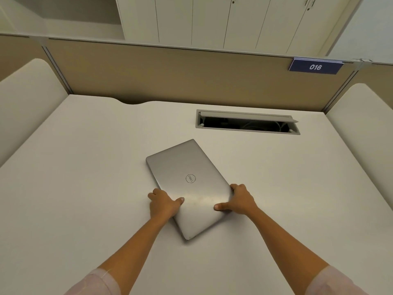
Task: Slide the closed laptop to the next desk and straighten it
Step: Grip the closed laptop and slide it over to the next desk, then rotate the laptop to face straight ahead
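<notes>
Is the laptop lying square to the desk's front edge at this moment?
No: the closed laptop sits skewed on the desk, a corner pointing toward the person, with the left hand and right hand gripping its sides.

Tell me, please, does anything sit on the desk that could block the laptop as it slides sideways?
Nothing visible does. Both the left hand and the right hand already grip the laptop, and the desk around it is bare. The open cable hatch lies farther back. Low dividers stand at both sides.

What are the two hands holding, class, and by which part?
The closed laptop, lying askew on the desk. The left hand and right hand grip its two long side edges near the end closest to the person.
</notes>
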Tool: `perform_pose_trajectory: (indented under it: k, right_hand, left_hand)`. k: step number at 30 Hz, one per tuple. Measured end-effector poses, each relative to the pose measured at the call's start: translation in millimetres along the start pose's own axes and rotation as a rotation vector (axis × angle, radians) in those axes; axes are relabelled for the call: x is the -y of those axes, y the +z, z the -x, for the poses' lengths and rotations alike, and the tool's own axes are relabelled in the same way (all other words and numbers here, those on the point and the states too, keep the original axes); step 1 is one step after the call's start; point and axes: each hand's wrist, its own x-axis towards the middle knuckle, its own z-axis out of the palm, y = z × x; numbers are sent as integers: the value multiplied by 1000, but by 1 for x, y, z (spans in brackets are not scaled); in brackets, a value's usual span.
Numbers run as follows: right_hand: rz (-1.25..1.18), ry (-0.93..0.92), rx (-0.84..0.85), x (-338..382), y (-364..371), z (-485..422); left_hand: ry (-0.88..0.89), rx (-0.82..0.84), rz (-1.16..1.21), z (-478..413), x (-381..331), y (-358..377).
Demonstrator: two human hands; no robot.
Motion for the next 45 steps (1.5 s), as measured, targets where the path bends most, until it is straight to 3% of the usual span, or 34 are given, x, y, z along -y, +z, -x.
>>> perform_pose_trajectory:
  k: [3,6,14,25,34,38,45]
  right_hand:
    - [89,-26,29,1,0,-5]
    - [15,-107,92,0,-2,-9]
    - [-93,-181,32,10,-5,-16]
    - [-233,-103,-109,16,11,-12]
    - [-302,18,-175,28,55,25]
    - [-259,-4,-186,43,79,41]
    - [-157,-94,-120,56,83,43]
  left_hand:
    - [163,-103,-65,10,8,5]
    - [326,-162,-218,19,14,16]
    - [722,11,-553,31,15,58]
    - [803,51,-696,25,21,62]
    - [1106,175,-772,-7,54,10]
    - [1237,209,-809,-35,68,-26]
    - [1268,242,-832,-63,72,-60]
